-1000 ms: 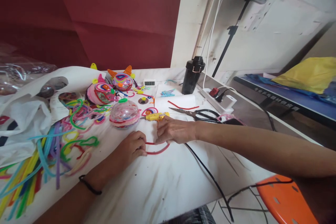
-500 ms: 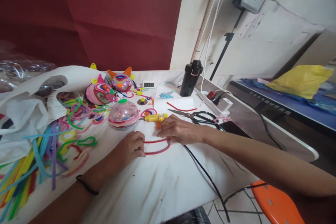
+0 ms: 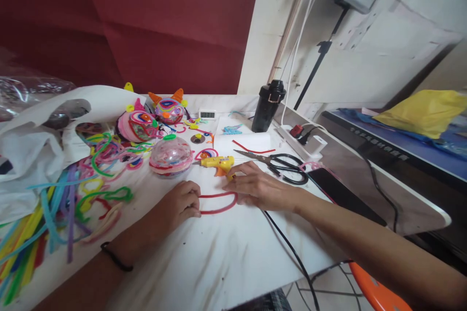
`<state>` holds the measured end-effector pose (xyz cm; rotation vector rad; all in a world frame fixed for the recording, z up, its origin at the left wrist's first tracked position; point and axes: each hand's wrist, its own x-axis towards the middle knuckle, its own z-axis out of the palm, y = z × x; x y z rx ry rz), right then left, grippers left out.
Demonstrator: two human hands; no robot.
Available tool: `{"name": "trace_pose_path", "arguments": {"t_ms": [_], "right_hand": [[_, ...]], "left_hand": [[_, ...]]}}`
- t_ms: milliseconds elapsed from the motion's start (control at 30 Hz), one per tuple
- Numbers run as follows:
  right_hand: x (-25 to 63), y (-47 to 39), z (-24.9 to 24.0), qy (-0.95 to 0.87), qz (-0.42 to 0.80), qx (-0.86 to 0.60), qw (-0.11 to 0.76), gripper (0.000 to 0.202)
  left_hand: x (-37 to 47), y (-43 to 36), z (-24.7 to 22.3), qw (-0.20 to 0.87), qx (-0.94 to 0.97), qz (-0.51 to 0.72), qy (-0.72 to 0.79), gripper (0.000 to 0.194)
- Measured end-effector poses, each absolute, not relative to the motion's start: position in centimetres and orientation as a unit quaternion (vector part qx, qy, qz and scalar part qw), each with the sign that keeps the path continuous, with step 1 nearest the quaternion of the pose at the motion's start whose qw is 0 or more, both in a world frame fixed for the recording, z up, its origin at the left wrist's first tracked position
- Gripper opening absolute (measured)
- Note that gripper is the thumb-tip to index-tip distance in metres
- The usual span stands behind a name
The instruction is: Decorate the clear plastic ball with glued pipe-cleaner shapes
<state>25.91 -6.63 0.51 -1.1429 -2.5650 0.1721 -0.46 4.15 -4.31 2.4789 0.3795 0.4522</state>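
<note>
Red and pink pipe cleaners form a narrow curved loop low on the white table. My left hand is closed on the loop's left ends. At its rounded right end, my right hand touches the loop with curled fingers; whether they pinch it is hard to tell. Just beyond that hand lies a yellow glue gun with an orange trigger, its handle partly hidden by the fingers. A clear ball with pink bands and a green top sits left of the glue gun.
Scissors lie right of the glue gun, near a phone and a power strip. A black bottle stands behind. Two decorated balls and many coloured pipe cleaners cover the left. A black cable crosses the front edge.
My right hand has moved slightly right and down, beside the loop's rounded end, uncovering more of the glue gun's trigger. The left hand stays at the loop's left ends. The view has shifted slightly.
</note>
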Motion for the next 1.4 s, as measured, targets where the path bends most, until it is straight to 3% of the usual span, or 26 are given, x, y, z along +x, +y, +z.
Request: {"name": "trace_pose_path", "arguments": {"t_ms": [333, 500, 667, 900, 1033, 1400], "right_hand": [[25.1, -6.5, 0.2, -0.879, 0.051, -0.435, 0.189, 0.04], [22.7, -8.1, 0.9, -0.88, -0.027, -0.446, 0.159, 0.021], [19.2, -11.0, 1.1, -0.885, -0.131, -0.426, 0.131, 0.027], [18.0, -15.0, 0.8, -0.884, -0.104, -0.403, 0.213, 0.017], [18.7, -15.8, 0.0, -0.882, -0.075, -0.422, 0.197, 0.018], [20.9, -9.7, 0.4, -0.823, 0.067, -0.518, 0.223, 0.015]], "left_hand": [[-0.4, 3.6, -3.3, 0.298, 0.929, 0.168, 0.138, 0.017], [-0.5, 3.7, -3.8, 0.292, 0.93, 0.181, 0.134, 0.015], [-0.5, 3.8, -4.3, 0.286, 0.929, 0.19, 0.141, 0.014], [-0.5, 3.9, -4.4, 0.285, 0.93, 0.188, 0.138, 0.014], [-0.6, 3.7, -3.7, 0.297, 0.928, 0.17, 0.149, 0.016], [-0.7, 3.7, -3.5, 0.3, 0.929, 0.166, 0.142, 0.014]]}}
